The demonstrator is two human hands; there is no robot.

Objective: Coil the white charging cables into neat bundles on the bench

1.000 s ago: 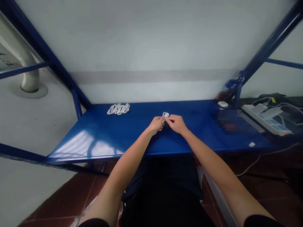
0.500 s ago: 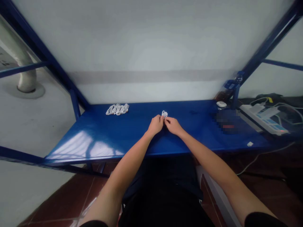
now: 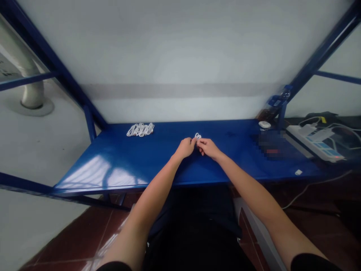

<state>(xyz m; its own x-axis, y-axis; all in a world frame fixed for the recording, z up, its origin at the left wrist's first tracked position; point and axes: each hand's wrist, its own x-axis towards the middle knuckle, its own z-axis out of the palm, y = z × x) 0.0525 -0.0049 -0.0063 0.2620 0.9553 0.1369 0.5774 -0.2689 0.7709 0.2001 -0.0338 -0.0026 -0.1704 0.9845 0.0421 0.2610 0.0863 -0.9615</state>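
My left hand [image 3: 185, 147] and my right hand [image 3: 208, 147] meet over the middle of a blue table [image 3: 126, 162]. Both are closed in a pinch on a small coil of white cable [image 3: 197, 136], which sticks out just beyond the fingertips. A pile of several similar white cable coils [image 3: 140, 130] lies at the table's far left, well away from both hands.
A small white round object [image 3: 264, 124] sits at the far right by a blue post. A white scrap [image 3: 298, 172] lies near the right front edge. A power strip [image 3: 316, 145] with plugs and wires rests on a dark surface to the right. Blue frame bars run on both sides.
The hands stay together on the small cable coil; the fingers have shifted slightly around it. The view has barely moved.
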